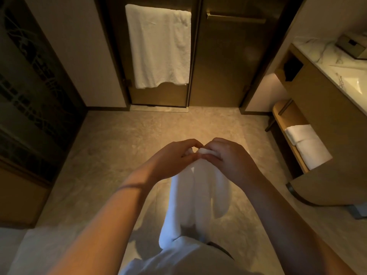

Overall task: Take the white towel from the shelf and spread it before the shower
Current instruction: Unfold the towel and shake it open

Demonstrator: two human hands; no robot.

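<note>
I hold a white towel [190,199] by its top edge in front of my body; it hangs down in loose folds above the floor. My left hand [170,159] and my right hand [228,157] pinch that edge side by side, fingertips almost touching. The shower's glass doors [218,62] stand straight ahead at the far end of the tiled floor [123,139]. The low wooden shelf [282,124] is at the right, under the vanity.
Another white towel [158,48] hangs on the bar of the left shower door. Folded white towels [305,143] lie on the shelf. The vanity [325,120] with marble top and sink juts in from the right. A dark patterned panel [33,92] lines the left side.
</note>
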